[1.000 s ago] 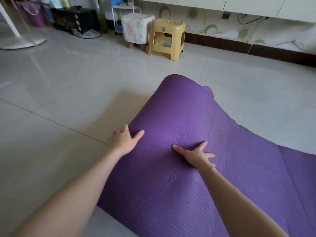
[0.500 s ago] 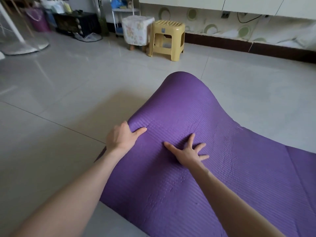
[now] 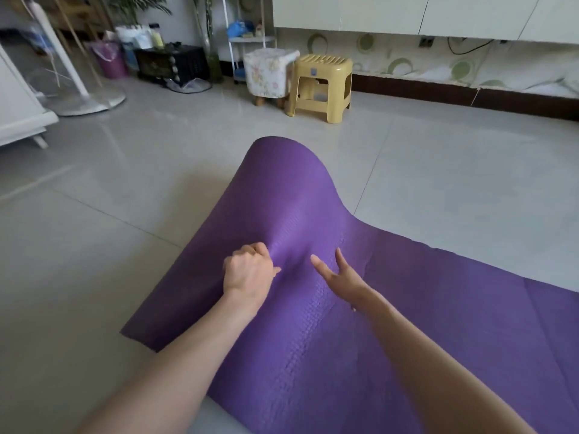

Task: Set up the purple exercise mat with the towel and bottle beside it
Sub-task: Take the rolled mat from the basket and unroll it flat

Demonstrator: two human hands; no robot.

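Observation:
The purple exercise mat (image 3: 423, 308) lies partly unrolled on the tiled floor, its far end still humped up in a curl (image 3: 282, 170). My left hand (image 3: 247, 272) rests on the mat near its left side, fingers curled in with the knuckles against the foam. My right hand (image 3: 340, 275) is just to the right of it, fingers spread, pressing on the mat. Neither hand holds anything. No towel or bottle is clearly in view near the mat.
A yellow plastic stool (image 3: 319, 86) and a cloth-covered stool (image 3: 269, 75) stand beyond the mat by the wall. A fan base (image 3: 84, 100), a purple bin (image 3: 108, 57), a black box (image 3: 172, 62) and a white cabinet corner (image 3: 18, 117) sit at the left.
My left hand slid from the mat's left edge inward and curled its fingers. The right hand shifted forward a little. The camera tilted up and the curl sits farther ahead.

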